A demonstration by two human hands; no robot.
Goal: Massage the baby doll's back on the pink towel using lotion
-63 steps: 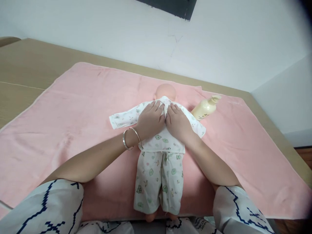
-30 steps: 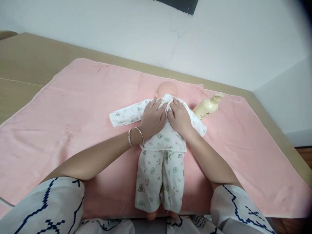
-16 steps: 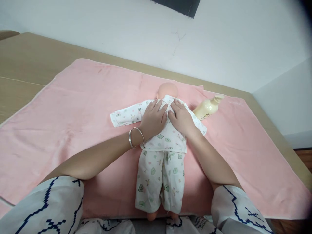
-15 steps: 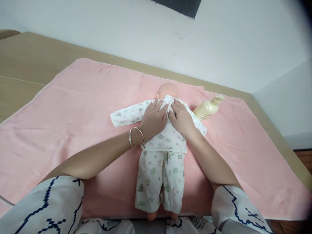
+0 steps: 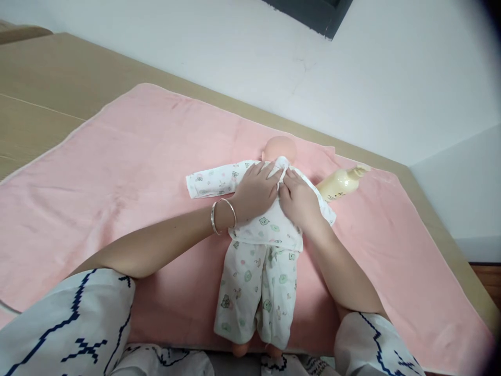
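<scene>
A baby doll [image 5: 278,148] in a white printed top and trousers [image 5: 256,292] lies face down, its head away from me and its feet towards me. My left hand [image 5: 256,192] rests flat on the left side of its upper back, fingers spread over the cloth. On the other side of the upper back lies my right hand [image 5: 299,201], its fingers stretched towards the doll's collar. Both palms touch the shirt [image 5: 270,230], and their undersides are hidden. A silver bangle [image 5: 224,215] circles my left wrist.
Under the doll is a pink blanket [image 5: 156,141] on a wooden table [image 5: 43,78]. A cream pump bottle [image 5: 340,183] lies tilted beside the doll's right-hand sleeve. Behind the table rises a white wall [image 5: 219,62] with a dark panel [image 5: 317,15].
The camera view has tilted and shifted a little. Both hands stay on the doll's upper back, with the right fingers slightly more bent. The doll and bottle keep their places on the blanket.
</scene>
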